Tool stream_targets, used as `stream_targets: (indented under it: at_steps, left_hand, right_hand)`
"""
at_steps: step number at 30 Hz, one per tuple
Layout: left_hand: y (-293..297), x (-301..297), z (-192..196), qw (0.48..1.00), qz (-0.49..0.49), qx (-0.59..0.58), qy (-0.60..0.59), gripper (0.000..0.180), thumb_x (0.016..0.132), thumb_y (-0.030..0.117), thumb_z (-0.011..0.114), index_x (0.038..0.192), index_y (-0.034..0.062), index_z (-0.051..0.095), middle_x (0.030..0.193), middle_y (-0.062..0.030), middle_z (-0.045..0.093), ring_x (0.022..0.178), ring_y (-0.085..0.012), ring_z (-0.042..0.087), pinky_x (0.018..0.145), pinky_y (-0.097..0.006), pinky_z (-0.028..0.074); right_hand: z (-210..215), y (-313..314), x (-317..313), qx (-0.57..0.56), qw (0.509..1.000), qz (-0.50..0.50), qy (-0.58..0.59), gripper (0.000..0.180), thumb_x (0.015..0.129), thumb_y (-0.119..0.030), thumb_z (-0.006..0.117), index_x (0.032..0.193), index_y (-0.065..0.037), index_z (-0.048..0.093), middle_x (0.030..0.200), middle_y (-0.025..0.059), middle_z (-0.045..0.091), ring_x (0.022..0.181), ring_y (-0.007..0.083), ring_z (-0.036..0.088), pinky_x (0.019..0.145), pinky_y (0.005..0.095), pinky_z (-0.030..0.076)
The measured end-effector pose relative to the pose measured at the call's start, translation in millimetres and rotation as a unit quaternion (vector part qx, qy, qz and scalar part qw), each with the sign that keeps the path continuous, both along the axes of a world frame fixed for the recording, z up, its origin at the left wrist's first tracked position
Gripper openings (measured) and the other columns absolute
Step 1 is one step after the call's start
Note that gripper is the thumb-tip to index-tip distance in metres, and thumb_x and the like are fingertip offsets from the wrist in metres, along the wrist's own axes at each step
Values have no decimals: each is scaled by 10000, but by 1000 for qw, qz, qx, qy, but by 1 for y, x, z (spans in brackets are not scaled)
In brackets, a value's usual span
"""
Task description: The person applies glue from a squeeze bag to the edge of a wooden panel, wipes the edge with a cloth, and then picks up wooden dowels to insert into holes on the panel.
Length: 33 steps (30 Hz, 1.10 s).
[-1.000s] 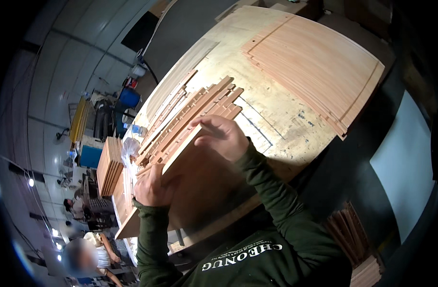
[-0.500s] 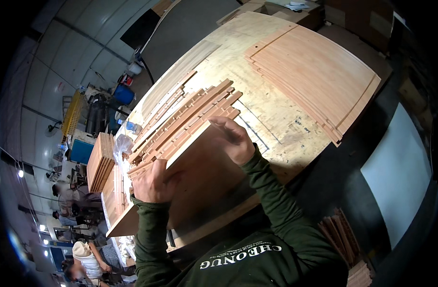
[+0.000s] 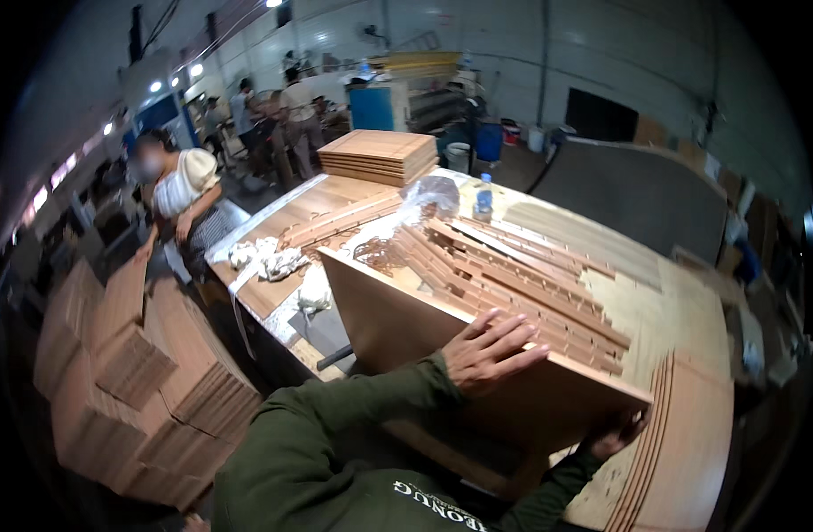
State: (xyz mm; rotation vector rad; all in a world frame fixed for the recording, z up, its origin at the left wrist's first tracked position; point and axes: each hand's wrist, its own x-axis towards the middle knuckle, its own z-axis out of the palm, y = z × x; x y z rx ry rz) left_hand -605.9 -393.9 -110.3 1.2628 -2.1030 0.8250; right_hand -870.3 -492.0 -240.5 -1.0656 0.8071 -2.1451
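Note:
A wooden panel [image 3: 406,328] stands tilted on edge in front of me, at the near side of the worktable [image 3: 690,293]. My left hand [image 3: 493,356] lies over the middle of its upper edge, fingers stretched across the edge and palm against the near face. Round the panel's right corner my right hand [image 3: 621,433] is closed, partly in shadow. Just beyond the panel lie several slotted wooden strips [image 3: 530,297], side by side on the table. The panel's lower edge is hidden by my arm and sleeve.
Thin boards [image 3: 681,443] are stacked at the table's right. Farther back are a stack of panels [image 3: 380,151], a clear plastic bag [image 3: 431,193], a water bottle [image 3: 483,197] and white cloth [image 3: 266,260]. Large panel stacks [image 3: 149,381] stand left, near a seated person [image 3: 186,182].
The view has swung left, bringing in the floor stacks and the seated person. My left hand has shifted along the panel's edge to its middle; my right hand is now at the right corner.

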Motion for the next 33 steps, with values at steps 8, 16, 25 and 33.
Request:
stream_targets:
  at_steps: [8,16,25,33]
  left_hand:
    - [98,204,-41,857,275,-164,404,700,702,132,656,1300,-6,320,1237,-174,419,1157,-322,415,981,-387,329]
    - [47,257,-86,748,-90,82,653,585,720,58,611,1265,-13,410,1264,-178,474,1212,-227,426,998,-314,336]
    - [61,244,-61,670,-201,29,714,494,716,-60,575,1189,20,454,1025,-88,541,964,-140,526,846,-259,419]
    - [75,255,-74,728,-180,-80,656,508,672,-94,599,1143,93,567,1109,-128,530,973,-296,559,804,-348,481]
  right_hand:
    - [18,2,0,-5,990,-122,64,448,921,-271,478,1268,1,403,1239,152,460,1085,228,458,930,341,367]
    - [-2,-43,-61,43,942,-274,188,483,918,-306,457,1276,10,386,1289,198,420,1133,307,449,965,371,355]
    - [166,97,242,-114,718,-34,686,409,717,-231,674,1050,-14,576,1018,165,587,972,309,539,850,371,415]
    - [172,114,329,-55,607,46,792,369,671,-206,607,1008,-58,597,888,167,614,828,332,597,725,368,470]
